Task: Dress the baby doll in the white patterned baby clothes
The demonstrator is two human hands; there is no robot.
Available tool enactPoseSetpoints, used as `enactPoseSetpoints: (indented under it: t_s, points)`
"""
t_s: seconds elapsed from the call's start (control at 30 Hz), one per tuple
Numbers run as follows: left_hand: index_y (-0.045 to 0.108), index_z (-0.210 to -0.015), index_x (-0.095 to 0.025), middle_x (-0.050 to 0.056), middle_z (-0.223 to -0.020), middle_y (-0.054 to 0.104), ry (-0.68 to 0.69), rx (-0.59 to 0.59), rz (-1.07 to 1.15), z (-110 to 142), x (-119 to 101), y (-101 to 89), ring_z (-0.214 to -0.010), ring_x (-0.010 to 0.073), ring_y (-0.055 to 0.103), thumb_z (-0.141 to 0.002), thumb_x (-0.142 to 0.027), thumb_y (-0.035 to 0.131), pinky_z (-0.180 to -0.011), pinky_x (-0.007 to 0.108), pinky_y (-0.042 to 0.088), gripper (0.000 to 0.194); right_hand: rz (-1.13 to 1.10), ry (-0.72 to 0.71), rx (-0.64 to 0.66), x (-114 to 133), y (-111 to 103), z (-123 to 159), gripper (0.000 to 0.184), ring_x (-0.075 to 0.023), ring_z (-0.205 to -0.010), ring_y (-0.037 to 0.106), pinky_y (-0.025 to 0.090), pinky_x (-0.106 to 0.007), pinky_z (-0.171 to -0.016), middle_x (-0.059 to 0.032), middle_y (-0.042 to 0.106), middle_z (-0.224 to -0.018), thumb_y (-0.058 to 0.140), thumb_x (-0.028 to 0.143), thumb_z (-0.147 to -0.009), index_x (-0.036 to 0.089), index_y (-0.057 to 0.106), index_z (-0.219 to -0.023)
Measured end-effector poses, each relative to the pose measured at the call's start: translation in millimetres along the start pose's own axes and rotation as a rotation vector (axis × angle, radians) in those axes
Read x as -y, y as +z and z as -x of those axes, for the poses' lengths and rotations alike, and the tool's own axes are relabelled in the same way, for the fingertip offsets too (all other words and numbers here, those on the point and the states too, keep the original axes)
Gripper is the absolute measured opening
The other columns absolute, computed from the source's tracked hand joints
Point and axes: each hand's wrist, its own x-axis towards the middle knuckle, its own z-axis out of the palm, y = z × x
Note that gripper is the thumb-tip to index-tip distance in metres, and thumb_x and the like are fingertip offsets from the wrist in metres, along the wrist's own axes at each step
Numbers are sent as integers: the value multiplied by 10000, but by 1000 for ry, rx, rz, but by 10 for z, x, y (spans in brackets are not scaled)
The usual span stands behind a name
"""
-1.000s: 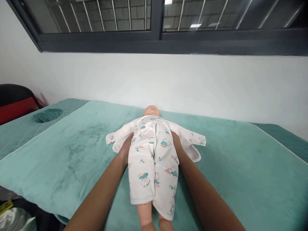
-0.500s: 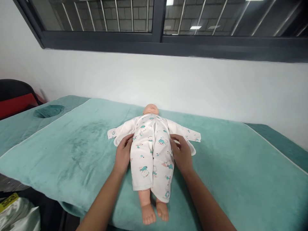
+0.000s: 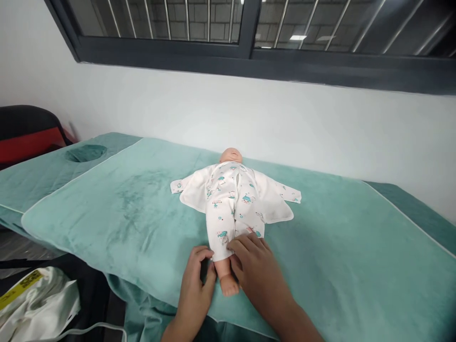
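A teal bed [image 3: 338,266] is spanning the view beneath a window [image 3: 160,52]. On the bed, around mid-width, a doll [image 3: 231,155] is lying on its back, foot end nearest the person. It is wearing an open jacket [image 3: 276,204], spread to both sides, and printed pants [image 3: 221,221]. The right hand [image 3: 254,266] is resting bent fingers over the pants' lower hems; grip: cannot tell. The left hand [image 3: 197,282] is holding index and thumb close together at the same leg's outer hem; pinch: unclear. One bare foot [image 3: 228,285] is showing between the hands.
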Motion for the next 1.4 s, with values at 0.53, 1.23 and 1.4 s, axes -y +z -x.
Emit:
enactPoseSetpoints:
  t_s: [0.53, 1.23, 1.4]
  points:
    - [562, -1043, -208, 81, -1064, 609, 26, -29, -118, 53, -31, 5, -1013, 194, 602, -899, -185, 513, -885, 358, 515, 154, -387, -31, -31, 171, -142, 293, 230, -143, -777, 517, 421, -272, -714, 1, 572, -835, 548, -18, -767, 206, 545, -823]
    - [506, -1092, -230, 68, -1062, 552, 198, 88, -92, 301, -40, 44, -1014, 202, 580, -804, -112, 618, -837, 362, 545, 331, -410, -102, -39, 90, -81, 406, 174, -169, -838, 558, 475, -309, -746, -21, 615, -849, 490, 79, -902, 220, 591, -881]
    - [500, -999, -215, 64, -1013, 547, 172, 63, -81, 310, -21, 1, -956, 185, 592, -802, -74, 597, -760, 311, 551, 261, -384, 9, -185, -122, -44, 597, 187, -177, -958, 595, 521, -296, -803, -65, 605, -1052, 492, 149, -932, 245, 580, -1066]
